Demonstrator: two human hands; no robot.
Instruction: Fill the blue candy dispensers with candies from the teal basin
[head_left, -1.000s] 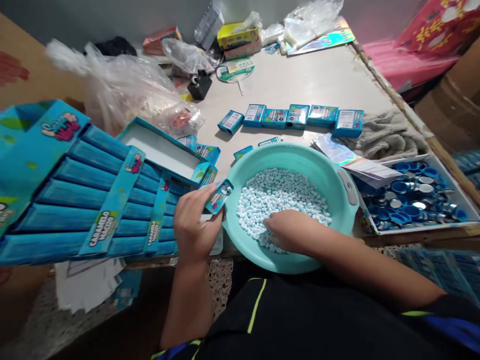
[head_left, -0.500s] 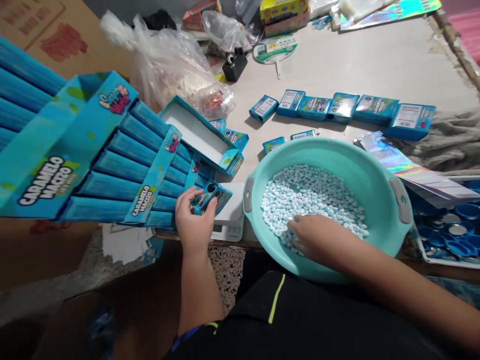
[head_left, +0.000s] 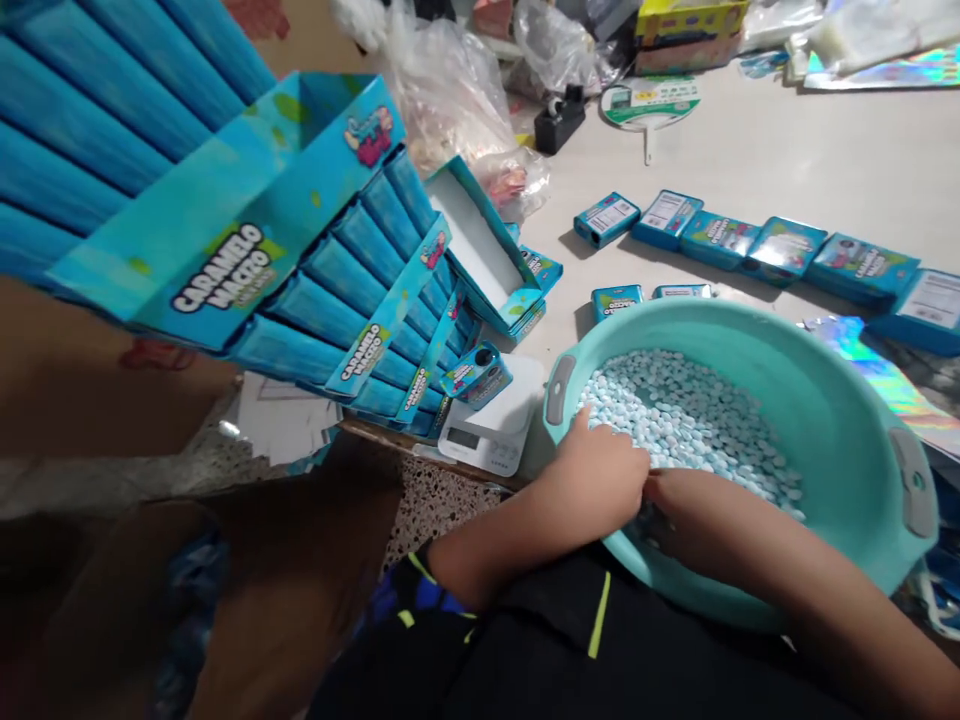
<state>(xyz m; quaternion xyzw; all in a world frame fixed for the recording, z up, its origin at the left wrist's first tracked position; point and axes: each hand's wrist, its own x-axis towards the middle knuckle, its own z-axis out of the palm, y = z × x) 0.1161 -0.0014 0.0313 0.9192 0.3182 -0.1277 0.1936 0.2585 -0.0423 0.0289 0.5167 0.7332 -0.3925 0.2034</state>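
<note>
My left hand (head_left: 600, 472) is over the near left part of a teal basin (head_left: 832, 400), one finger or thumb sticking out and the others curled in. Pressed up against it is my right hand (head_left: 686, 510), curled and partly in shadow; anything between the two hands is hidden. Small pale blue and white candies (head_left: 694, 420) cover the basin's bottom. A blue candy tin (head_left: 478, 375) rests tilted on a white digital scale (head_left: 491, 440) left of the basin, with neither hand on it.
Tall blue display cartons (head_left: 225, 270) lean at the left, beside an open blue box (head_left: 480, 235). Several blue tins (head_left: 784, 250) form a row behind the basin. A black tape dispenser (head_left: 560, 120) and plastic bags (head_left: 450, 90) are farther back. Shiny film (head_left: 900, 370) lies at the right.
My left hand has let go of the blue tin, which now sits on the scale, and moved right to meet my right hand at the basin. The view has shifted left.
</note>
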